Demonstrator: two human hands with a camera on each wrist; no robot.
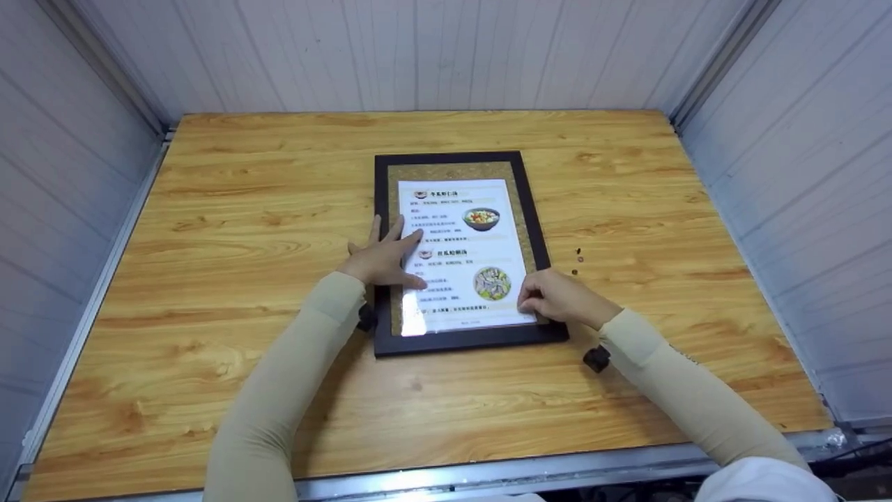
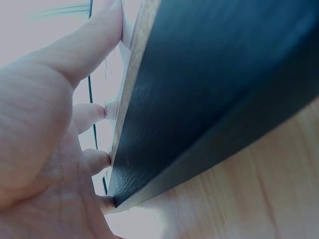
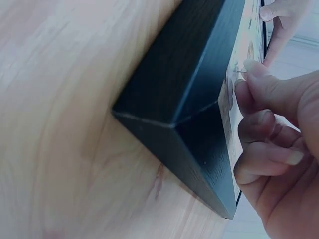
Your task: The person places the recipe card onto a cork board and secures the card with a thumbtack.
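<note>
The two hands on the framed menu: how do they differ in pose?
The left hand lies flat with spread fingers on the menu sheet; the right hand is curled, fingertips pinching at the sheet's lower right corner. Left is mid-sheet, right near the black frame. Both touch the sheet.

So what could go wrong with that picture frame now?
The right hand pinches something tiny at the printed sheet's corner, possibly a pin; it might prick a finger or drop. The left hand presses flat on the sheet, which might slide or crease inside the black frame. Small dark bits on the table could get lost.
</note>
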